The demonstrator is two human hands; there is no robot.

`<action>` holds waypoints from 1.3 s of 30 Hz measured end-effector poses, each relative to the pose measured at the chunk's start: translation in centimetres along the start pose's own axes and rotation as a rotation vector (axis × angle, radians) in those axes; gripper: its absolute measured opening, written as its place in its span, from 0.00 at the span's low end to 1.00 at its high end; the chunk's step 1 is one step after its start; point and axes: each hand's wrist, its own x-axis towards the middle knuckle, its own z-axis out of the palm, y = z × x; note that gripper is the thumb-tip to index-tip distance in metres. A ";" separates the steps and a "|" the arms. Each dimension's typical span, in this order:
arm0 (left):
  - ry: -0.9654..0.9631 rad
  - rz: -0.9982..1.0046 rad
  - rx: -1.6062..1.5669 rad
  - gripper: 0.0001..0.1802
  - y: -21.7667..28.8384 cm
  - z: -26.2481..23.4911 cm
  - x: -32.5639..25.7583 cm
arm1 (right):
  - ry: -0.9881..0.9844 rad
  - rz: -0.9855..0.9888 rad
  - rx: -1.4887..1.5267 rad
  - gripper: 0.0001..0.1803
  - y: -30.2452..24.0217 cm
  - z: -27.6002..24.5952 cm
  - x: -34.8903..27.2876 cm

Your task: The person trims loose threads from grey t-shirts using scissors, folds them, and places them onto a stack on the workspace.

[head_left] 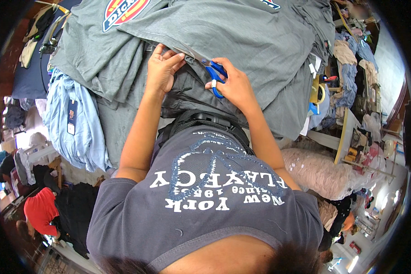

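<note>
Gripping blue-handled scissors [216, 77] with fingers closed through the loops, the right hand [234, 86] works at twelve o'clock on the grey T-shirt pile [242, 36]; just beside it at eleven o'clock, the left hand [162, 71] pinches the grey fabric, fingers curled shut on it. A light blue garment [73, 121] hangs at nine o'clock.

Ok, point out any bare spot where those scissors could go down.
No bare tabletop shows. Flattest patch: the grey shirt spread beyond the right hand holding the blue-handled scissors. Crowded: folds under the left hand, the light-blue garment at left, and the cluttered right edge.
</note>
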 end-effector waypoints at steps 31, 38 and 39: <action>-0.007 0.049 0.074 0.29 1.2 0.0 0.3 | -0.012 -0.063 0.046 0.28 -0.3 -0.1 1.1; 0.021 0.135 0.065 0.29 1.6 -1.2 1.7 | -0.005 -0.010 0.067 0.28 -0.5 0.0 0.9; 0.009 0.135 0.064 0.30 1.7 -1.1 1.6 | 0.012 -0.040 0.058 0.28 -0.5 0.1 1.0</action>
